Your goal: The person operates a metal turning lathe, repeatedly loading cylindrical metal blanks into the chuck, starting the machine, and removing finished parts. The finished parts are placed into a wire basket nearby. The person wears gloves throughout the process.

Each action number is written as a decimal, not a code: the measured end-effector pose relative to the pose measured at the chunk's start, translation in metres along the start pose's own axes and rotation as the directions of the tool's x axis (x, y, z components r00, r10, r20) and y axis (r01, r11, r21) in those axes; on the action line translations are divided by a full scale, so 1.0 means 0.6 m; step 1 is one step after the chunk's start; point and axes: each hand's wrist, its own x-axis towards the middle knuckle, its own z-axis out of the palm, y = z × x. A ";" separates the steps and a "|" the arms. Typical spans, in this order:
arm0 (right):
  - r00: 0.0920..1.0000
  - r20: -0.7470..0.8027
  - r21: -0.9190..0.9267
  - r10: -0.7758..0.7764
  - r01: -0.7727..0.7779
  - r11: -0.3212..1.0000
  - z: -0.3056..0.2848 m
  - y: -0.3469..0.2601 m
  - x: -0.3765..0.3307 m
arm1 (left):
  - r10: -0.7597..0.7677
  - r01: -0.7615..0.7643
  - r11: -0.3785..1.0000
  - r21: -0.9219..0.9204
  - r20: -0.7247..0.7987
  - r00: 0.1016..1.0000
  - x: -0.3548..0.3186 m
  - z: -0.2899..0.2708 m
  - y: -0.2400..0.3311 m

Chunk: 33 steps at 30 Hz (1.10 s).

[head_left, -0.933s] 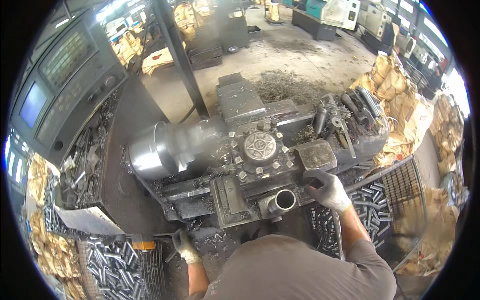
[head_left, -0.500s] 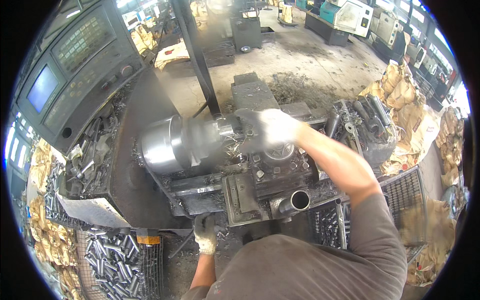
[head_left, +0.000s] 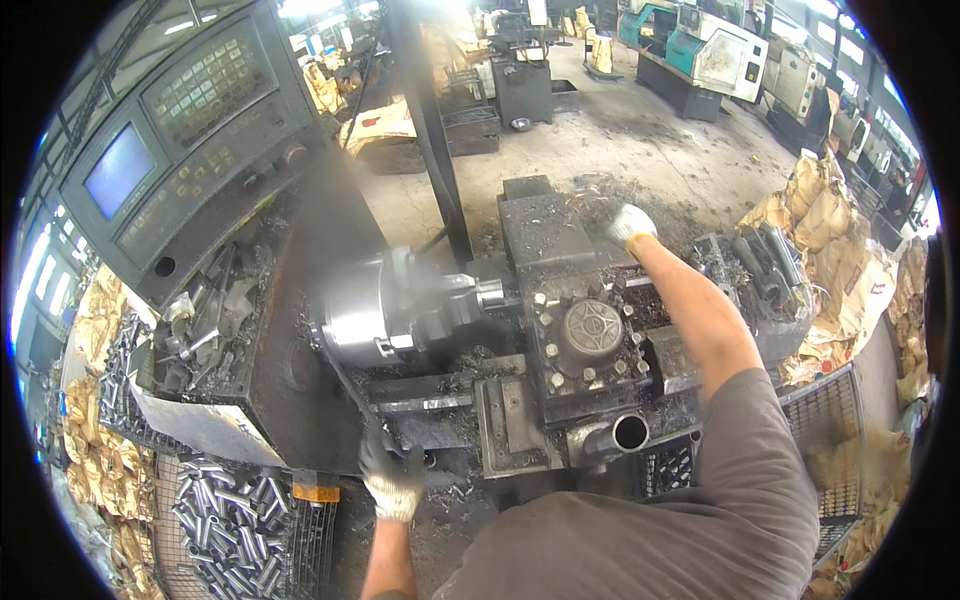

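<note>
My left hand (head_left: 392, 480), in a white knit glove with dark, dirty fingers, is closed at the lower end of a long dark lever (head_left: 345, 385) on the lathe's front. My right hand (head_left: 630, 226), in a similar white glove, reaches over the machine to the far side of the tool turret (head_left: 593, 335); its fingers are blurred and partly hidden, so what they touch cannot be made out. A shiny chuck (head_left: 355, 318) stands left of the turret, its jaws smeared. A short bright metal piece (head_left: 488, 293) sticks out from the jaws toward the turret.
A control panel (head_left: 120, 170) with a lit screen rises at left. A wire basket of cut metal tubes (head_left: 235, 525) stands at lower left. An open pipe end (head_left: 630, 431) juts toward me. Tools and metal parts (head_left: 765, 258) lie at right beside brown paper sacks (head_left: 840, 250).
My right hand has moved from between chuck and turret to the right, beyond the turret. My left hand stays low at the lever. The whole view has shifted slightly.
</note>
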 end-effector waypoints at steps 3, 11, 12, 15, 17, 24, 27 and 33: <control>0.958 0.259 0.218 -0.121 0.064 0.974 -0.052 -0.117 -0.008 | 0.158 -0.161 0.932 0.325 0.037 0.987 0.160 0.003 0.031; 0.463 0.744 0.480 -0.482 0.132 0.867 -0.140 -0.349 0.004 | 0.379 -0.436 0.839 0.325 0.225 0.898 0.397 0.023 0.038; 0.355 0.786 0.523 -0.507 0.056 0.850 -0.099 -0.359 0.019 | 0.355 -0.444 0.851 0.280 0.317 0.880 0.418 0.013 0.059; 0.617 0.554 0.224 -0.559 0.536 0.814 -0.045 -0.449 -0.026 | 0.186 -0.325 0.914 0.241 0.462 0.867 0.477 0.023 0.031; 0.553 0.501 0.270 -0.666 0.631 0.727 -0.045 -0.418 -0.012 | 0.394 -0.394 0.885 0.248 0.053 0.918 0.423 0.041 0.030; 0.398 0.718 0.446 -0.571 0.367 0.816 -0.036 -0.423 0.006 | 0.391 -0.371 0.895 0.247 -0.035 0.920 0.408 0.048 0.031; 0.451 0.575 0.387 -0.682 0.585 0.713 -0.072 -0.359 -0.008 | 0.398 -0.383 0.894 0.233 -0.020 0.917 0.410 0.046 0.044; 0.936 0.137 0.456 -0.326 0.232 0.859 -0.073 -0.117 -0.077 | 0.399 -0.367 0.875 0.317 -0.042 0.916 0.398 0.041 0.046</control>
